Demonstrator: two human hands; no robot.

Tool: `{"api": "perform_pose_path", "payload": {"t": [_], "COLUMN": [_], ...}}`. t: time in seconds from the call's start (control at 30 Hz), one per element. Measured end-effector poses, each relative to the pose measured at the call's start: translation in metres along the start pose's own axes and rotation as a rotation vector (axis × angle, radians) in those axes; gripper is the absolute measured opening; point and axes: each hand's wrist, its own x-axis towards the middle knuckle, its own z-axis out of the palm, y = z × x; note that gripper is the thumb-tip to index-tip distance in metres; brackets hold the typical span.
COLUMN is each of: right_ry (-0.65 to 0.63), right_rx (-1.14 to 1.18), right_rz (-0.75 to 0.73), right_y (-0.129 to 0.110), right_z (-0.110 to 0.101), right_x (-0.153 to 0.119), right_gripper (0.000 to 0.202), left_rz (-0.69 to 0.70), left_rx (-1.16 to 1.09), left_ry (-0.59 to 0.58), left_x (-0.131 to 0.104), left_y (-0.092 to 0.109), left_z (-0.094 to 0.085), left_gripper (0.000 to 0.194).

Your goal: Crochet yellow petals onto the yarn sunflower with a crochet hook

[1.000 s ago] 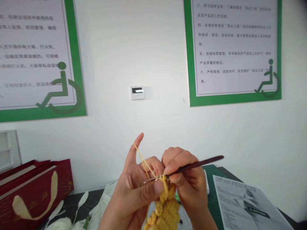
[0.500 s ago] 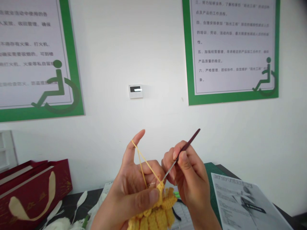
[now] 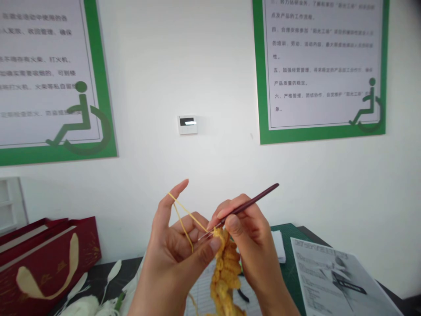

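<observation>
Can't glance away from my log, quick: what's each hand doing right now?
Left hand: closed on the yellow crochet piece, yarn over its raised index finger.
Right hand: closed, holding the dark red crochet hook.

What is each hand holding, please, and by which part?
Right hand: the crochet hook, by its handle. Left hand: the yellow crochet, by its upper end.

Your head camera faces forward and down — wall at twelve o'clock, your hands close at six.
</observation>
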Motion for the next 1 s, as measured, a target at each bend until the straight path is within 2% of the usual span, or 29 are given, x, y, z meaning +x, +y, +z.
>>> {"api": "perform_pose_path", "payload": {"t": [0.2, 0.37, 0.77, 1.0], "right_ry": [0.114, 0.169, 0.111, 0.05], "right_rx": [0.067, 0.11, 0.11, 0.011], "right_rz": [-0.014, 0.054, 0.0, 0.009], "right_y": [0.0078, 0.0066, 0.0039, -0.0007], "right_z": [-0.0019, -0.0008, -0.0049, -0.0101], "right_x": [0.0006, 0.0007, 0.0045, 0.0071], "right_gripper": [0.017, 0.021, 0.018, 0.021], "left_rz": [-0.066, -0.028, -0.001, 0.022], "left_rx": [-0.008, -0.041, -0.058, -0.029], "left_ry": [0.022, 0.055, 0.067, 0.078], "left_x": [0.0028, 0.005, 0.0007, 0.0011], "left_y": [-0.0007, -0.0026, -0.0006, 0.0003], "left_z": [-0.0027, -0.0009, 0.0043, 0.0069], "left_gripper": [0.093, 0.094, 0.088, 0.099]}}
